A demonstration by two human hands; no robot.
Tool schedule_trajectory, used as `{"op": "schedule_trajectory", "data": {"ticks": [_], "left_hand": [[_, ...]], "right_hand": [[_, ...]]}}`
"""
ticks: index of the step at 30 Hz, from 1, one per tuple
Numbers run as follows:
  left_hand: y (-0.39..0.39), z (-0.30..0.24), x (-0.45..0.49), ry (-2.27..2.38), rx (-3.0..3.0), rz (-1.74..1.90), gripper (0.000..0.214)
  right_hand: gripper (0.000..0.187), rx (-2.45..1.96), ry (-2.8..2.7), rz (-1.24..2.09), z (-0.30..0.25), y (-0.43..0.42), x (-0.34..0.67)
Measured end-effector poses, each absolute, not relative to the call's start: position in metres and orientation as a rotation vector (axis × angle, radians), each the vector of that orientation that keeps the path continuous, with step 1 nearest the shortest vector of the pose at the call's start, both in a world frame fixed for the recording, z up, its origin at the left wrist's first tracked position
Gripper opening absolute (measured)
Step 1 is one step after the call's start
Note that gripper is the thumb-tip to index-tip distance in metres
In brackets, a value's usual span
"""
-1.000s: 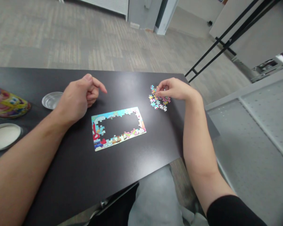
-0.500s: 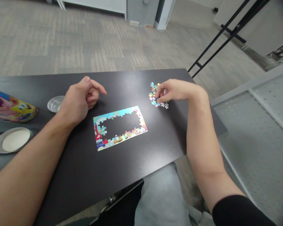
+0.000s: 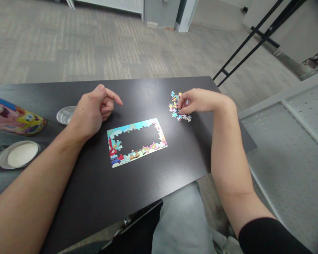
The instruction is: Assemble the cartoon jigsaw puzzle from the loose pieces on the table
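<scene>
A jigsaw puzzle border [image 3: 134, 157] lies on the dark table, its middle open and showing bare tabletop. Several joined pieces jut inward at its left side. Beyond its upper left corner hovers my left hand [image 3: 91, 111], loosely closed, the index finger partly extended and nothing visible in it. At the right, my right hand [image 3: 194, 102] reaches into a small heap of loose puzzle pieces [image 3: 174, 110]. Its thumb and index tip come close together over the pieces. Whatever lies between them is too small to make out. The hand covers part of the heap.
Left of my left hand are a clear plastic lid [image 3: 65, 115], a colourful cartoon-printed can [image 3: 18, 116] and another container with a white end [image 3: 22, 154]. The dark table [image 3: 137, 197] ends near my legs; a black metal frame [image 3: 243, 46] rises past its far right corner.
The whole view has shifted slightly, so everything appears a little further right. Both hands keep nearly the same pose, and the puzzle border looks unchanged.
</scene>
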State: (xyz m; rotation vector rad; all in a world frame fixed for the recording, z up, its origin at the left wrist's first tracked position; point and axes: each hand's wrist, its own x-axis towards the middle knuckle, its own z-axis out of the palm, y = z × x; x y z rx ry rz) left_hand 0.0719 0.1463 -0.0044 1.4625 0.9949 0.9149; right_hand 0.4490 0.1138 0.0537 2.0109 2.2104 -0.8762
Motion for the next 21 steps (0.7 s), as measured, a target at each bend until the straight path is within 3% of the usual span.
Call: {"op": "schedule_trajectory", "data": {"ticks": [9,13,16,21], "left_hand": [[0.1450,-0.0039,0.0731,1.013,1.448,0.916,0.054],[0.1450,-0.0034,0.0736,1.001,1.465,0.913,0.057],[0.1446,-0.0024,0.0739,1.009,1.452,0.916,0.057],[0.1436,-0.0010,0.0744,1.017,1.451,0.916,0.056]], "right_hand": [[0.023,1.985,2.292,-0.918,0.0557,0.1114,0.4430],[0.010,2.067,2.211,-0.766,0.0582,0.1098,0.4425],[0.016,2.071,2.148,-0.735,0.0580,0.1093,0.4423],[0.010,2.065,2.154,-0.708,0.0590,0.1084,0.4401]]}}
